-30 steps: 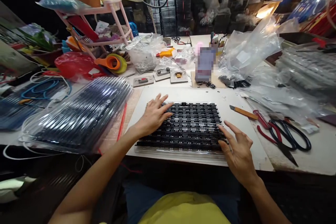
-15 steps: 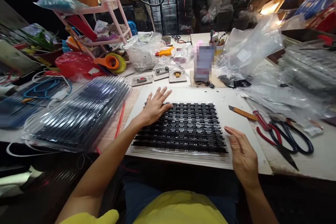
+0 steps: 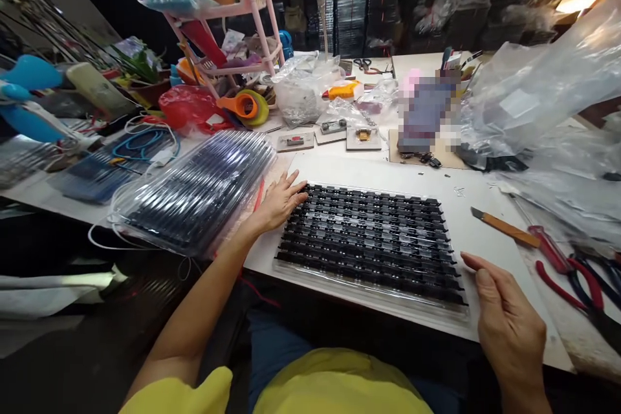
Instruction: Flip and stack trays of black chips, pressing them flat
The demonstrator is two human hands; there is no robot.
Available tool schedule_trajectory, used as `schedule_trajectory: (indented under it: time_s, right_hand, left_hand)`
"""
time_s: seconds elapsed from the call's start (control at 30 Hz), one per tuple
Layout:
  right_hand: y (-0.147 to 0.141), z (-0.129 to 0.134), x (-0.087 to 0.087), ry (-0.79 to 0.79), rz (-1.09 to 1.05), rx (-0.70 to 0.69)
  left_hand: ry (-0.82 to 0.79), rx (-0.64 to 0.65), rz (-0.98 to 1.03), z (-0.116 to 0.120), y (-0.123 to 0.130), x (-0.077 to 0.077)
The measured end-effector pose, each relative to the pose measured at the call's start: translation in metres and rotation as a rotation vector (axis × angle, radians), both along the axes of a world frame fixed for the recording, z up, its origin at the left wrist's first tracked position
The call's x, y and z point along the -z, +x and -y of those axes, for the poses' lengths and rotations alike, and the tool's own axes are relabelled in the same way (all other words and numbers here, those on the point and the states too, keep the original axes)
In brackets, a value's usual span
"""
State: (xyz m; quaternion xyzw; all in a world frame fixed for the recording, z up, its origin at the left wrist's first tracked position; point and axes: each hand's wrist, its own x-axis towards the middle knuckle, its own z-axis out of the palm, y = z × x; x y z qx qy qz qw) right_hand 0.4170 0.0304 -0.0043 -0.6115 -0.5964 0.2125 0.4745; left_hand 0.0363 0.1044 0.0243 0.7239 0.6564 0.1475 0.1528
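A clear plastic tray (image 3: 369, 290) lies on a white board, filled with rows of black plastic parts (image 3: 369, 233). My left hand (image 3: 280, 202) rests at the tray's back left corner with its fingers spread, the fingertips at the ends of the upper rows. Beside the tray's front right side is my right hand (image 3: 509, 310). Its index finger is stretched toward the tray edge with the thumb alongside, and I see nothing held in it; its other fingers are partly hidden.
Left of the tray lies a stack of filled clear trays (image 3: 204, 187). A utility knife (image 3: 504, 226), a screwdriver (image 3: 548, 249) and red-handled pliers (image 3: 577, 291) lie at right. Behind are small fixtures (image 3: 363, 137), plastic bags (image 3: 533, 90) and a pink rack (image 3: 262, 26).
My view has turned left, so the bench appears farther right. My left hand has shifted from over the upper rows to the tray's left edge. My right hand stays beside the tray's right side.
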Motion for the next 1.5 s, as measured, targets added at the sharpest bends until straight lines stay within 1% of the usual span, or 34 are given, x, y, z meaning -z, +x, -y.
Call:
schedule_trajectory:
  time_s: [0.1,0.2,0.27,0.33,0.4,0.43,0.5,0.57,0.63,0.77,0.9,0.97,1.03,1.1,1.13,1.2,1.23,1.3,1.33,1.37,1.4,1.43,1.5]
  right_hand:
    - [-0.001,0.001,-0.002,-0.013,-0.004,0.008]
    - [-0.001,0.001,-0.003,-0.029,-0.003,0.022]
    - [-0.001,0.0,-0.002,-0.037,0.0,0.033]
    - [-0.002,-0.002,-0.001,-0.043,0.021,0.043]
    - [-0.003,-0.004,0.003,-0.029,0.091,0.04]
    - [-0.003,-0.005,0.004,-0.01,0.147,0.037]
    - [-0.002,-0.006,0.007,0.024,0.26,0.026]
    - [-0.001,-0.002,0.008,0.022,0.315,0.013]
    - [0.001,0.008,0.007,-0.011,0.299,0.004]
    - [0.009,0.035,0.001,-0.103,0.211,0.017]
    - [0.026,0.057,-0.007,-0.199,0.167,0.011]
    - [0.038,0.064,-0.009,-0.241,0.195,0.051]
    - [0.05,0.07,-0.007,-0.294,0.252,0.084]
    - [0.057,0.074,-0.002,-0.373,0.227,0.053]
    - [0.059,0.074,0.001,-0.422,0.159,0.019]
    - [0.056,0.073,0.003,-0.506,-0.081,-0.026]
    - [0.052,0.07,0.001,-0.528,-0.223,-0.029]
    - [0.042,0.061,-0.006,-0.551,-0.464,-0.033]
    - [0.037,0.055,-0.01,-0.542,-0.534,-0.038]
    - [0.033,0.049,-0.013,-0.514,-0.559,-0.044]
    - [0.029,0.043,-0.015,-0.474,-0.54,-0.05]
    - [0.027,0.037,-0.015,-0.42,-0.489,-0.054]
    - [0.027,0.028,-0.01,-0.297,-0.351,-0.045]
  left_hand:
    - [0.094,-0.073,0.101,0.014,-0.004,-0.007]
    - [0.217,-0.224,0.239,0.046,-0.009,-0.011]
    - [0.22,-0.338,0.345,0.071,-0.007,-0.008]
    - [0.15,-0.397,0.471,0.093,0.0,-0.001]
    - [0.092,-0.403,0.574,0.109,0.01,0.007]
    - [0.085,-0.402,0.595,0.114,0.015,0.01]
    - [0.114,-0.407,0.592,0.12,0.024,0.015]
    - [0.136,-0.414,0.572,0.126,0.031,0.017]
    - [0.127,-0.415,0.567,0.135,0.036,0.016]
    - [0.086,-0.45,0.535,0.159,0.043,0.011]
    - [0.027,-0.527,0.597,0.178,0.038,0.009]
    - [0.044,-0.611,0.627,0.182,0.03,0.01]
    - [0.039,-0.701,0.657,0.184,0.023,0.011]
    - [-0.073,-0.749,0.763,0.184,0.02,0.009]
    - [-0.158,-0.751,0.857,0.183,0.021,0.007]
    - [-0.298,-0.742,1.083,0.18,0.024,0.001]
    - [-0.332,-0.741,1.19,0.178,0.027,-0.001]
    - [-0.344,-0.746,1.355,0.171,0.031,-0.005]
    - [-0.336,-0.758,1.402,0.167,0.033,-0.007]
    - [-0.327,-0.777,1.424,0.162,0.035,-0.007]
    - [-0.319,-0.797,1.42,0.157,0.037,-0.007]
    - [-0.305,-0.816,1.39,0.152,0.039,-0.006]
    - [-0.248,-0.838,1.295,0.142,0.043,-0.003]
